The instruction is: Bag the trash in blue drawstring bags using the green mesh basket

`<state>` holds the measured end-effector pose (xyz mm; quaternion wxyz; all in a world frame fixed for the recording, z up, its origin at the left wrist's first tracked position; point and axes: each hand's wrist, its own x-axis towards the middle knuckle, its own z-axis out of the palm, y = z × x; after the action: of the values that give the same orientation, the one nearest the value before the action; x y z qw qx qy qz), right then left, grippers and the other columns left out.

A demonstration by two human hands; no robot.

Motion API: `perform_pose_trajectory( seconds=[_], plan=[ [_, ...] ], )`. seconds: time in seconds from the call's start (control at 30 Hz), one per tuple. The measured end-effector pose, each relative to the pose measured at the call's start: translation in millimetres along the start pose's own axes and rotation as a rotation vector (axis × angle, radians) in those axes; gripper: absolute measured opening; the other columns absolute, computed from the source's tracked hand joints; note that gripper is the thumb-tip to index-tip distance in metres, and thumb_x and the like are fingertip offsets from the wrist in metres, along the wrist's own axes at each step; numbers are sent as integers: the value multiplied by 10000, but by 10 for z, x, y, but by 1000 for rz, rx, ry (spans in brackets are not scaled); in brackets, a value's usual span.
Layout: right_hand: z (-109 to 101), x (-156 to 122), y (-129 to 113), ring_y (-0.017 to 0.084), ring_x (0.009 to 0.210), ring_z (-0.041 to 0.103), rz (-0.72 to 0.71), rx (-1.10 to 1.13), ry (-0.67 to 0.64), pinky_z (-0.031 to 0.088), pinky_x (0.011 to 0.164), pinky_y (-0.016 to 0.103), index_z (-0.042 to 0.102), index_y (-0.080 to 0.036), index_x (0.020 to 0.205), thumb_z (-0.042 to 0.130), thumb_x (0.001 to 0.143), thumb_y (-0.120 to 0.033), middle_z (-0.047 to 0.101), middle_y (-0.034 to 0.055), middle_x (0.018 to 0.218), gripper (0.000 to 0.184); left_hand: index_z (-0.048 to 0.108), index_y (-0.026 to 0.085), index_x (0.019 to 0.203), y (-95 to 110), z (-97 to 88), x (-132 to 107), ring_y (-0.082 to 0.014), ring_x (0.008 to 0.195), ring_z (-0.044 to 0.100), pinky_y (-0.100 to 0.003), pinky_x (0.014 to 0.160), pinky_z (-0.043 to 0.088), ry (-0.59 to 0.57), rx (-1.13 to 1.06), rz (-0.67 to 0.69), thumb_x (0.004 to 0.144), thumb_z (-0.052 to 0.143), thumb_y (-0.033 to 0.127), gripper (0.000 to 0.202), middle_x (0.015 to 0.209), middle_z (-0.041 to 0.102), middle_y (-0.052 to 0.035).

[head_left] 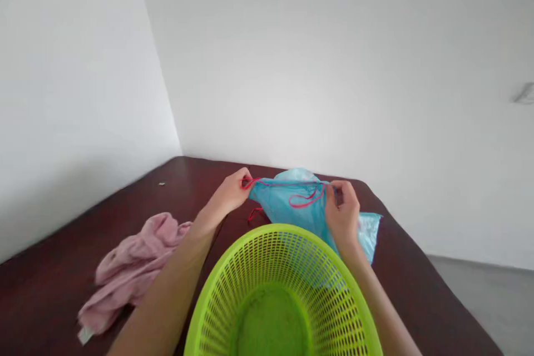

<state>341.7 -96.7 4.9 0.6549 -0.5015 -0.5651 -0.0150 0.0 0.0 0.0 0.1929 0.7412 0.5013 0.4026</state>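
White walls (292,67) meet in a corner at back left, with a dark brown surface (62,272) pushed into it. Grey floor (492,289) shows at far right, below the surface edge.

Both bare forearms reach forward from the bottom of the view, one on each side of a green basket (250,267). It is slotted plastic, oval, and sits closest to the camera at centre. No item is visible inside it.

The left hand (231,192) is pinched closed on the upper left corner of a blue piece (292,208), fingertips right where a red cord (306,200) comes out. The right hand (342,214) is also closed, gripping the upper right corner of the same piece, knuckles toward the camera. The top edge is stretched roughly level between the two hands.

The blue piece is thin and light blue; cloth or plastic, can't tell. It is just beyond the basket's far rim, held up at the top. Its lower right part trails down onto the surface past the right wrist. The cord runs along the top edge, loops down across the front, and a short end hangs below the left hand.

A pink cloth (133,267) lies crumpled on the surface left of the basket, beside the left forearm, apart from the blue piece. A tiny pale speck (162,183) sits on the surface near the back left wall, too small to identify.
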Motion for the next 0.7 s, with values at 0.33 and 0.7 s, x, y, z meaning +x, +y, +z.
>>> perform_pose_trajectory(
  seconds=[0.33, 0.7],
  plan=[
    [-1, 14, -93, 202, 812, 584, 297, 264, -72, 459, 732, 341, 698, -251, 1014, 769, 1077, -565, 686, 4, 886, 328, 722, 241, 1238, -58, 96, 86, -268, 1043, 818, -388, 898, 630, -15, -288, -42, 1021, 669, 280, 227, 1207, 875, -92],
    [42, -40, -230, 163, 702, 484, 544, 582, -397, 348, 636, 301, 732, -270, 998, 987, 891, -633, 659, -33, 821, 457, 786, 274, 1421, 574, 42, -174, -267, 1127, 789, -413, 1023, 606, -301, -21, 487, 1163, 699, 345, 282, 1250, 842, -71]
  ],
)
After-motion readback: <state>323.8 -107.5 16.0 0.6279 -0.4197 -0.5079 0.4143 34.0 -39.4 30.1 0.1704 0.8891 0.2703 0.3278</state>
